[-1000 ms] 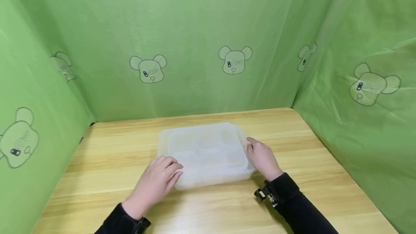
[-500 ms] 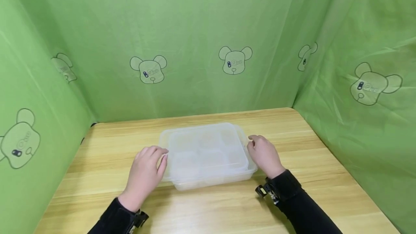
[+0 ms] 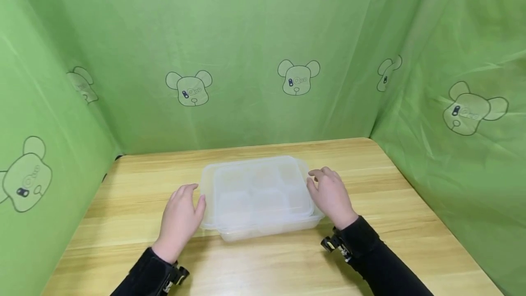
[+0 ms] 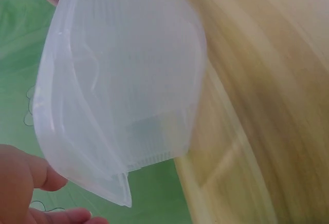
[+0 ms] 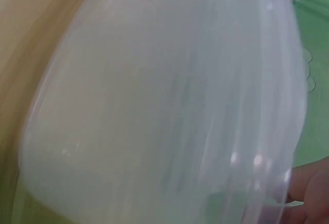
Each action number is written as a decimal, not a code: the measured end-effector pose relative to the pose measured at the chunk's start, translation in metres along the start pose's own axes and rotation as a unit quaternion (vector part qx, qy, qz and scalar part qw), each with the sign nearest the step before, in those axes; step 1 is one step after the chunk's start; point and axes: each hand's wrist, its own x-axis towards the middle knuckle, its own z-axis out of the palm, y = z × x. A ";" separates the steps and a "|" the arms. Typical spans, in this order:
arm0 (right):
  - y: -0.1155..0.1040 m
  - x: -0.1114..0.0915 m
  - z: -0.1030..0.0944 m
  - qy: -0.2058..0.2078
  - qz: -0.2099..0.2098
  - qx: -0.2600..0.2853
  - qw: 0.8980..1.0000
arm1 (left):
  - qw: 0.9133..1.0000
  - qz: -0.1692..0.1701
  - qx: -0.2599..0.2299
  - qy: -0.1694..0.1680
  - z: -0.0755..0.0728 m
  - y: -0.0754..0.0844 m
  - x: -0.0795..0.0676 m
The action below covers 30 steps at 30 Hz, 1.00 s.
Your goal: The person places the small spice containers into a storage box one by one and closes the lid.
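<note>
A translucent, frosted plastic storage box (image 3: 271,229) sits on the wooden table, with divided compartments faintly showing inside. Its clear lid (image 3: 263,191) lies on top, shifted left so that it overhangs the box's left side. My left hand (image 3: 178,218) is beside that overhang, thumb and fingers spread apart. In the left wrist view, its thumb (image 4: 49,176) is right at the lid's edge. At the right end, my right hand (image 3: 332,198) has its bent fingers and thumb apart, overlapping the box's rim. The right wrist view shows those fingers (image 5: 308,183) partly behind the plastic.
Green cloth (image 3: 246,22) with printed bear heads walls in the back and both sides. The wooden tabletop (image 3: 263,268) extends around the box. Black sleeves carry small wrist devices (image 3: 337,245), the right one close above the table.
My left hand has drawn back leftward off the lid's front left corner, and its fingers have spread. The right hand's fingers have loosened at the right rim. The lid now overhangs the left side.
</note>
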 end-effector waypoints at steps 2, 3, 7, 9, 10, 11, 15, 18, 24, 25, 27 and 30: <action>-0.003 0.000 0.000 -0.004 -0.005 0.005 1.000 | 1.000 -0.020 -0.002 -0.013 0.001 -0.001 0.000; -0.004 0.000 0.001 -0.008 -0.006 0.006 1.000 | 0.999 -0.028 -0.004 -0.017 0.001 -0.001 0.000; -0.008 0.000 0.003 -0.032 0.001 -0.004 0.999 | 0.999 -0.037 -0.010 -0.021 0.002 -0.001 0.000; -0.008 -0.001 0.005 -0.043 0.002 -0.011 0.999 | 0.999 -0.037 -0.011 -0.022 0.004 -0.002 -0.001; -0.008 -0.001 0.006 -0.046 0.001 -0.014 0.999 | 0.999 -0.037 -0.011 -0.023 0.004 -0.002 -0.001; -0.007 -0.001 0.007 -0.048 0.000 -0.017 0.999 | 0.999 -0.038 -0.011 -0.024 0.005 -0.002 -0.002; -0.007 -0.002 0.009 -0.044 -0.013 -0.022 0.999 | 0.999 -0.031 -0.012 -0.020 0.008 -0.001 -0.003; -0.007 -0.002 0.009 -0.038 -0.017 -0.021 0.999 | 1.000 -0.019 -0.012 -0.010 0.011 -0.002 -0.003; -0.006 -0.003 0.011 -0.035 -0.019 -0.030 0.999 | 1.000 -0.004 -0.010 0.007 0.016 -0.003 -0.003; -0.006 -0.003 0.012 -0.034 -0.020 -0.032 0.999 | 1.000 -0.003 -0.010 0.010 0.017 -0.003 -0.003; -0.005 -0.003 0.012 -0.034 -0.022 -0.035 0.999 | 1.000 0.000 -0.009 0.016 0.017 -0.003 -0.003; -0.005 -0.003 0.012 -0.034 -0.017 -0.032 0.999 | 1.000 0.004 -0.010 0.019 0.017 -0.002 -0.002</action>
